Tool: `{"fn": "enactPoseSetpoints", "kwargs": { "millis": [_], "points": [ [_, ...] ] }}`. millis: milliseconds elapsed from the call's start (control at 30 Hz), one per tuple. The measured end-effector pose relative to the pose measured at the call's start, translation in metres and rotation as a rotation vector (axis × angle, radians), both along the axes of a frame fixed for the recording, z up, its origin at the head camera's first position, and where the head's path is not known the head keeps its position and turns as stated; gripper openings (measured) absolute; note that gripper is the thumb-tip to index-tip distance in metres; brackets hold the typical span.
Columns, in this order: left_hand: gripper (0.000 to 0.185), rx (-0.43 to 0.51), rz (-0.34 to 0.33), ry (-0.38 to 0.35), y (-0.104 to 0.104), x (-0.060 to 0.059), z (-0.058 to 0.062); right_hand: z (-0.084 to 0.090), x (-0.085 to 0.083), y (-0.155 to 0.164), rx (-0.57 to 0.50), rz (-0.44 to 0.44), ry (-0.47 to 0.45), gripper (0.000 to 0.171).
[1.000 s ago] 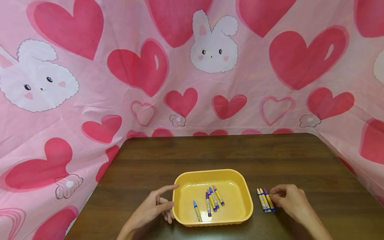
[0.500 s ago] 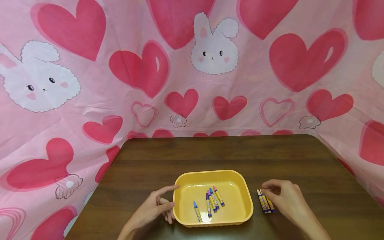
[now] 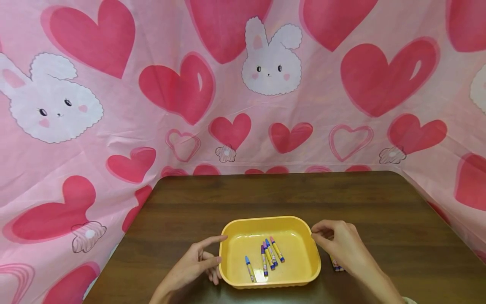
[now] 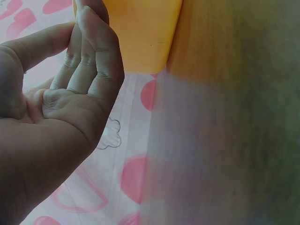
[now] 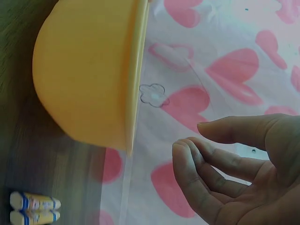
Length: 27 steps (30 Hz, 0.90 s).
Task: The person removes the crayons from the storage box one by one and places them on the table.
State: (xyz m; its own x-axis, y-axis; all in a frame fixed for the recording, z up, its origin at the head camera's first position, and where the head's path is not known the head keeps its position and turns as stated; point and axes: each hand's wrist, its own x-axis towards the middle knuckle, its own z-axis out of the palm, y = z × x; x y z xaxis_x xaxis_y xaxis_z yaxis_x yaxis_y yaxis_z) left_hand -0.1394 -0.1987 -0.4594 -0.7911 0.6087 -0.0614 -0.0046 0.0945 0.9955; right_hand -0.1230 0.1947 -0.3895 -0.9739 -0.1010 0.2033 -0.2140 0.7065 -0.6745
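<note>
A yellow plastic tray [image 3: 296, 264] stands near the front of the table with several crayons in it. A blue crayon [image 3: 249, 269] lies apart at the left; a purple crayon [image 3: 264, 261] and a pink crayon [image 3: 277, 250] are among the others. My left hand [image 3: 191, 264] touches the tray's left rim with extended index finger and thumb. Beside the right rim, my right hand [image 3: 343, 242] is loosely curled, a gap between thumb and fingertips and nothing held. Under it lie crayons [image 3: 336, 264] on the table, mostly hidden; two crayons [image 5: 35, 208] show in the right wrist view.
The dark wooden table [image 3: 277, 194] stretches behind and to both sides of the tray. A pink cloth [image 3: 273, 105] with hearts and rabbits hangs along its back and sides.
My right hand has moved left from the crayons on the table to the tray's right rim, carrying nothing visible. My left hand stays at the left rim; the tray has not moved.
</note>
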Motion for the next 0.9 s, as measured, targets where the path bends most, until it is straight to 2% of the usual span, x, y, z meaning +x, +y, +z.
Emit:
{"fn": "enactPoseSetpoints", "kwargs": {
  "millis": [400, 600, 900],
  "points": [
    [0.057, 0.001, 0.015, 0.001, 0.001, 0.001, -0.001, -0.006, -0.021, -0.029, -0.008, 0.052, 0.019, 0.004],
    [0.056, -0.006, 0.017, 0.006, 0.000, 0.001, 0.001, -0.010, -0.031, -0.044, 0.014, 0.055, -0.007, 0.003],
    [0.056, 0.001, 0.008, 0.010, 0.000, 0.002, 0.003, -0.037, -0.036, -0.064, 0.035, 0.068, -0.020, 0.010]
  ]
}}
